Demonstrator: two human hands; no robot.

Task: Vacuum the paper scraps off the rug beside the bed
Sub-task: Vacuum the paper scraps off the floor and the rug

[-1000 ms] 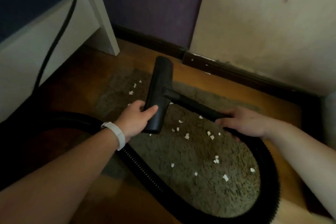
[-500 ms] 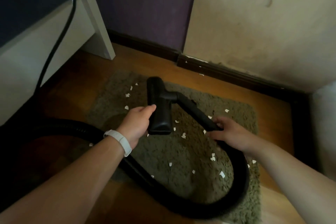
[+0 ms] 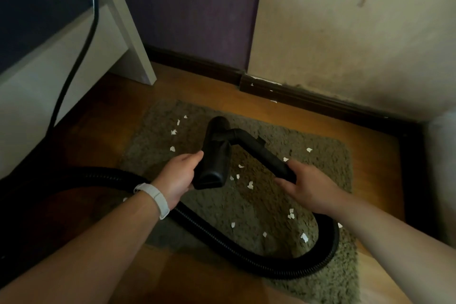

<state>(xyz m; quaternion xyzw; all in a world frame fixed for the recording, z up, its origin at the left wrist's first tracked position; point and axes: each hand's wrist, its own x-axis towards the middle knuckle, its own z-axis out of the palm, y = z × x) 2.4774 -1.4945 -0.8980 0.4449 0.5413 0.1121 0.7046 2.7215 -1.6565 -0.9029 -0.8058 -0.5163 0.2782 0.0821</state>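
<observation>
A grey-green shaggy rug [image 3: 246, 210] lies on the wooden floor with several white paper scraps [image 3: 250, 184] scattered over it. Above the rug I hold a black vacuum nozzle head [image 3: 216, 155], turned lengthwise. My left hand [image 3: 177, 177], with a white wristband, grips the near end of the head from the left. My right hand [image 3: 306, 185] holds the black wand [image 3: 261, 150] behind the head, fingers curled under it. The ribbed black hose [image 3: 246, 259] loops from my right hand across the rug's near part and off to the left.
A white bed frame [image 3: 74, 57] with a dark cable [image 3: 81, 49] hanging over it stands at the left. Dark skirting [image 3: 308, 101] runs along the purple and cream walls behind the rug. A pale object [image 3: 444, 168] borders the right edge.
The nozzle head has come nearer to me and lower over the rug. My right hand slid with the wand toward the rug's middle. The hose loop tightened.
</observation>
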